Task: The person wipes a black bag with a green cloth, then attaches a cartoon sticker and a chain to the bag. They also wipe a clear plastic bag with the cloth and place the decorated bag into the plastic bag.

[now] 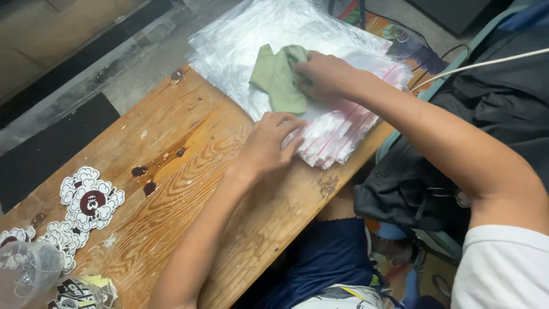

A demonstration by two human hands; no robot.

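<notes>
Right hand (325,74): closed on crumpled olive-green cloth (280,80), atop far stack of clear plastic zip bags (269,34).
Left hand (273,140): fingers curled, pressing stack's near edge.
Wooden table (189,171): cloud-shaped stickers (90,199) near left.

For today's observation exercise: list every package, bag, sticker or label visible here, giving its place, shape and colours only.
Stack of zip bags: table's far end, clear rectangles with pink seal strips, under both hands.
Cloud-shaped stickers: near left of table, white scalloped edges, dark maroon centres.
Small clear bags: bottom left corner, holding more stickers.
Printed sheet: beyond the stack, orange and green.
</notes>
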